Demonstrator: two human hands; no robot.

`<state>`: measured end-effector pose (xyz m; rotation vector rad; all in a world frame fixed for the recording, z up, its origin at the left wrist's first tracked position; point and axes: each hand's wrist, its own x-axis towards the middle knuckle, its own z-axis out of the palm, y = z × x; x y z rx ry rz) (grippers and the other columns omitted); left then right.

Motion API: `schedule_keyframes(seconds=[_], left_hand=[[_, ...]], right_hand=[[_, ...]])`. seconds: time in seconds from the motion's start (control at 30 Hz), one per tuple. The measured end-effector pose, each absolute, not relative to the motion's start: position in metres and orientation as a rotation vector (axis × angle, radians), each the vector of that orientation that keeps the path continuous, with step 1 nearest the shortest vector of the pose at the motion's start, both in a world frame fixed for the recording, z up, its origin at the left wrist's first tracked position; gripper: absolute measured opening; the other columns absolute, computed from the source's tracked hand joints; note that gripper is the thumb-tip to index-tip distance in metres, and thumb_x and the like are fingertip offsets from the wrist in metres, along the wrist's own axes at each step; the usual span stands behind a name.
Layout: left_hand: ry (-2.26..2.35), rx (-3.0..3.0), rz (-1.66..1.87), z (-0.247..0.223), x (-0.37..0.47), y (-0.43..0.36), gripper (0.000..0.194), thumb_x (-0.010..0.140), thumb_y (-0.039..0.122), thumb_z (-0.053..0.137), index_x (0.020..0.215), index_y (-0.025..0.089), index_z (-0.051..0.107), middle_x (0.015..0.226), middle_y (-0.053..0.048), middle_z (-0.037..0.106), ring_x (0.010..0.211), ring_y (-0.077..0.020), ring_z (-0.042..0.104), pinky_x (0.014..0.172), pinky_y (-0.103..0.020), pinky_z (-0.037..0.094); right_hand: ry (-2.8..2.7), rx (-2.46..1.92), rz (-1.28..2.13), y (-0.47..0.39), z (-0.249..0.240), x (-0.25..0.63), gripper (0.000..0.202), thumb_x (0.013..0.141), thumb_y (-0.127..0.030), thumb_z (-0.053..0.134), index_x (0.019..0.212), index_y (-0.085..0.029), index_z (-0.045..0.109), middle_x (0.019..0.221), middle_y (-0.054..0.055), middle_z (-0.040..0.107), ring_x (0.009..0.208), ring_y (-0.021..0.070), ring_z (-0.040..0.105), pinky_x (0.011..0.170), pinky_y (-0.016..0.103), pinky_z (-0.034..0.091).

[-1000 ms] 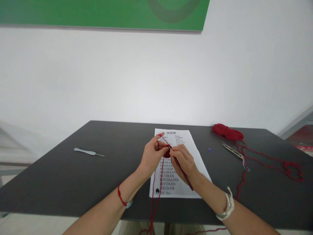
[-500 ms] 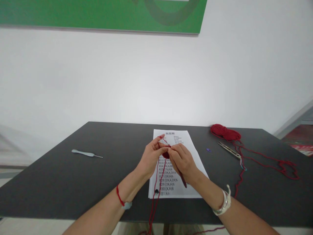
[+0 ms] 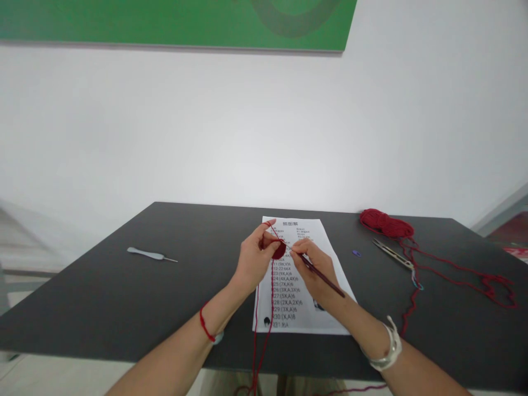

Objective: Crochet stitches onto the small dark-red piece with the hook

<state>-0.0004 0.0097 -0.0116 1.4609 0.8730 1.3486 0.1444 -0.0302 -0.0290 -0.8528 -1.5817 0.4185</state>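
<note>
Between the thumb and fingers of my left hand (image 3: pixel 254 256) is a small round dark red crochet piece (image 3: pixel 279 251). Red yarn (image 3: pixel 264 352) loops over the raised left index finger, and strands hang down past the table's front edge. My right hand (image 3: pixel 315 267) grips a crochet hook (image 3: pixel 325 278) with a dark brown handle, pen-like. Its thin metal tip reaches the upper edge of the crochet piece; whether it sits in a stitch I cannot tell. Both hands are above a printed pattern sheet (image 3: pixel 303 324) with rows of text, partly covered by them.
On the dark table (image 3: pixel 103 308), a grey-handled crochet hook (image 3: pixel 150 254) lies left. At right are a red yarn skein (image 3: pixel 385 223), small scissors (image 3: pixel 391 254) with a bluish loop, a purple stitch marker (image 3: pixel 357 253) and loose yarn (image 3: pixel 493 283). A white wall stands behind.
My right hand has moved slightly right and turned, so the brown hook handle now shows along its length. The crochet piece is more exposed. The view has shifted slightly.
</note>
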Motion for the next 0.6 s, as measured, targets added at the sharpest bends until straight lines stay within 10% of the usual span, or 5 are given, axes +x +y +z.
schedule_keyframes(seconds=[0.47, 0.6], left_hand=[[0.881, 1.625, 1.287, 0.000, -0.008, 0.010, 0.013, 0.067, 0.007, 0.060, 0.066, 0.019, 0.065, 0.078, -0.002, 0.067, 0.086, -0.0193, 0.058, 0.080, -0.031, 0.041], [0.826, 1.567, 1.239, 0.002, -0.002, 0.002, 0.017, 0.070, 0.011, 0.061, 0.086, 0.017, 0.067, 0.071, 0.000, 0.065, 0.071, -0.0155, 0.058, 0.075, -0.030, 0.043]], right_hand=[[-1.611, -0.847, 0.667, -0.025, -0.017, 0.163, 0.010, 0.081, -0.018, 0.060, 0.072, -0.021, 0.057, 0.068, -0.001, 0.055, 0.063, 0.0143, 0.049, 0.059, 0.028, 0.041], [-1.373, -0.725, 1.013, -0.020, -0.016, 0.165, 0.011, 0.079, -0.019, 0.058, 0.068, -0.020, 0.053, 0.061, -0.003, 0.051, 0.055, 0.0125, 0.046, 0.053, 0.027, 0.039]])
